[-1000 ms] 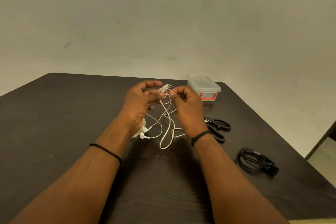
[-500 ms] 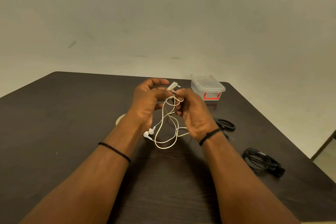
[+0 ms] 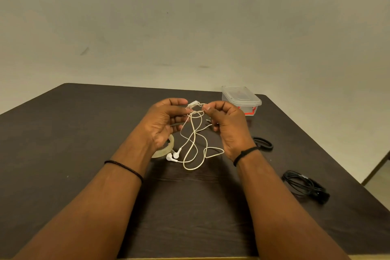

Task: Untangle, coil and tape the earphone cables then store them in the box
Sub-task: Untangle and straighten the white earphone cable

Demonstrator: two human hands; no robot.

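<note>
Hanging between 2 hands, thin white tangled earphone cable (image 3: 193, 139): left hand (image 3: 166, 120) and right hand (image 3: 226, 120) pinch its top; loops trail downward toward table (image 3: 63, 133).

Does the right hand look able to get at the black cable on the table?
Probably yes: the black cable lies in the open beside the right forearm, but the right hand first has to let go of the white earphones.

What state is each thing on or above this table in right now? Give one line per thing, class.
white earphone cable: tangled, held up by both hands, earbuds hanging low.
left hand: pinching the cable's top.
right hand: pinching the cable's top.
black earphone cable: bundled, lying on the table.
box: lid on.
tape roll: lying flat, partly hidden.
scissors: lying on the table, blades hidden.
</note>
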